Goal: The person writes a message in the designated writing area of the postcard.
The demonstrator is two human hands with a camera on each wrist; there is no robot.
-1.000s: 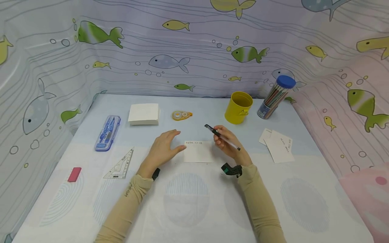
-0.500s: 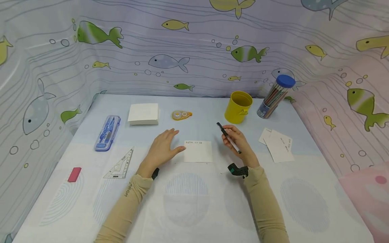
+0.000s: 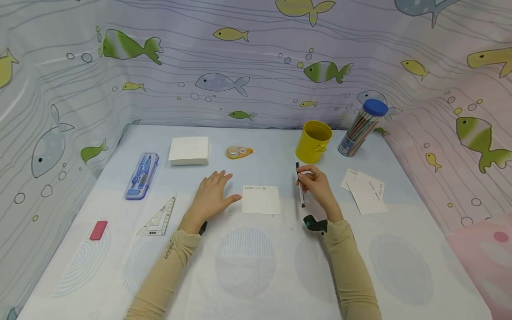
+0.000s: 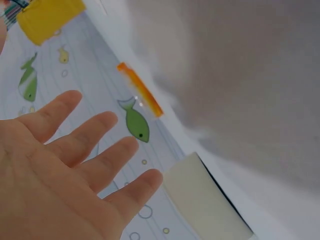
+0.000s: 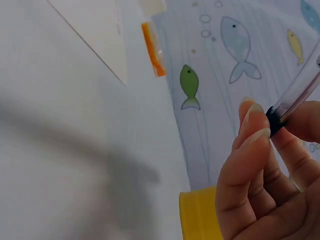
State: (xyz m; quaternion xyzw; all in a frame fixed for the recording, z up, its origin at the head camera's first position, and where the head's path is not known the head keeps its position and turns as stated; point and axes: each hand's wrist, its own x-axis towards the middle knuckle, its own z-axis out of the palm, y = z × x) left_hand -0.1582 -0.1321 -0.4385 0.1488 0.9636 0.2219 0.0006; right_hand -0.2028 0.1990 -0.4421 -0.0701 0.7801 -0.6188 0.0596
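My right hand [image 3: 320, 189] pinches a black-capped gel pen [image 3: 301, 189] with a clear barrel, to the right of a white card [image 3: 261, 202]. The pen stands nearly in line with my view, its dark end pointing away. In the right wrist view the fingertips [image 5: 257, 132] meet around the pen's dark part, and its clear barrel [image 5: 299, 87] runs up to the right. A line of small handwriting crosses the card's top. My left hand [image 3: 211, 198] has its fingers spread, the thumb tip right at the card's left edge. In the left wrist view its palm [image 4: 55, 170] holds nothing.
Behind the hands lie a stack of white cards [image 3: 189, 150], an orange correction tape [image 3: 239, 152], a yellow cup [image 3: 310, 149] and a pencil jar [image 3: 360, 131]. Written cards [image 3: 367, 195] lie right; a blue pencil case [image 3: 142, 176], set square [image 3: 159, 220] and red eraser [image 3: 98, 230] lie left.
My right hand has moved right, away from the card, and the pen in it has turned from slanted to nearly upright in the head view. The left hand has barely shifted.
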